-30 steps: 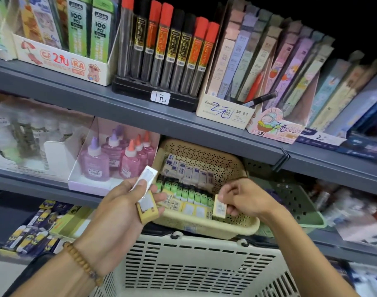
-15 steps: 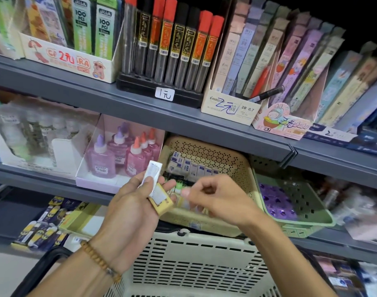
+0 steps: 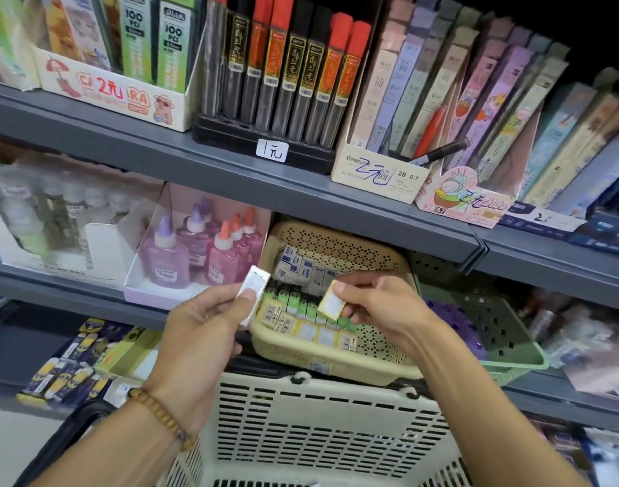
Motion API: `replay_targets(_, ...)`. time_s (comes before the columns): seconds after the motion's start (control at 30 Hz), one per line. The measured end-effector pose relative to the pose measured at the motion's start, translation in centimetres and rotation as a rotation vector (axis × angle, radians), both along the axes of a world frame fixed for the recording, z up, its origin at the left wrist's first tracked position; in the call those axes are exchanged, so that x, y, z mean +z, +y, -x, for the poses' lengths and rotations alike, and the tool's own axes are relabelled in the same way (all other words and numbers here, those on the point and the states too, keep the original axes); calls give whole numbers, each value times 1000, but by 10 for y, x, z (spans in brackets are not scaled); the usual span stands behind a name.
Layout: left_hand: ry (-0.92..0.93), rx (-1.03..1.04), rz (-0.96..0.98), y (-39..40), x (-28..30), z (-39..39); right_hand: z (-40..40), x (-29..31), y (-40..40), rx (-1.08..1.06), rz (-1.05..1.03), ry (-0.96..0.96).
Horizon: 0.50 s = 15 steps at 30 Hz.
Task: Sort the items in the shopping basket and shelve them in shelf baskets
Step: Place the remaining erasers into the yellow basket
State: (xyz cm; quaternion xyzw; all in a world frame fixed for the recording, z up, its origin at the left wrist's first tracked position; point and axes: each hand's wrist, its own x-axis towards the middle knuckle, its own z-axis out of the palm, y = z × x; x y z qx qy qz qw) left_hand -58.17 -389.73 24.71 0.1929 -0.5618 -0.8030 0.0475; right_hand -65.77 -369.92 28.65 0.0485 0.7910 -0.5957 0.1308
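My left hand [image 3: 202, 321] pinches a small white wrapped eraser [image 3: 253, 288] in front of the shelf. My right hand [image 3: 381, 311] pinches a yellow-edged eraser [image 3: 330, 303] just above the beige shelf basket [image 3: 322, 360]. That basket holds rows of erasers: white-blue ones at the back, green ones in the middle, yellow ones at the front. The cream shopping basket [image 3: 311, 427] hangs below both hands, its inside hidden.
A green shelf basket [image 3: 505, 349] with purple items stands right of the beige one. Glue bottles [image 3: 199, 254] in a white box stand to its left. The grey upper shelf [image 3: 265, 184] carries lead tubes and pencil boxes. Packets lie on the lower left shelf.
My right hand has taken the yellow-edged eraser out of my left hand and drawn it right over the beige basket. My left hand keeps only the white eraser.
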Motion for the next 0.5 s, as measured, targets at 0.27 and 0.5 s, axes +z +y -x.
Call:
replay_targets(0.27, -16, 45, 29, -7, -3, 3, 20, -26, -55, 243, -207, -53)
replay_targets(0.5, 17, 3, 73, -8, -2, 5, -1, -12, -58, 287, 30, 178)
